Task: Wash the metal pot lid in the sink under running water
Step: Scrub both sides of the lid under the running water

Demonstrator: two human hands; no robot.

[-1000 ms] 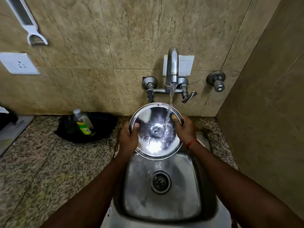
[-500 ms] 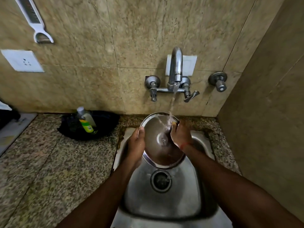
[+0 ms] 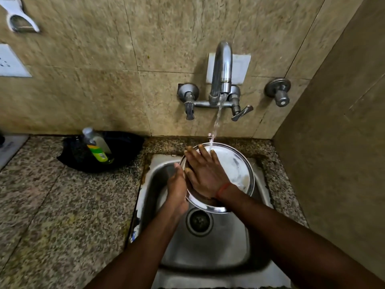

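Note:
The round metal pot lid (image 3: 237, 167) is tilted over the steel sink (image 3: 208, 247), its far rim under the stream of water falling from the tap (image 3: 221, 69). My left hand (image 3: 177, 188) grips the lid's left rim. My right hand (image 3: 204, 172) lies flat on the lid's face with fingers spread, touching the wet metal; it wears an orange thread at the wrist. The lid's lower left part is hidden behind my hands.
A drain (image 3: 199, 221) sits mid-sink. On the granite counter (image 3: 62, 215) to the left, a bottle with a green label (image 3: 96, 146) stands in a black dish (image 3: 125, 149). A second valve (image 3: 279, 93) juts from the tiled wall. A wall closes the right side.
The lid has been lowered into the sink and tilted. My right hand left the rim and now lies flat on the lid's face. The view shifted down and nearer.

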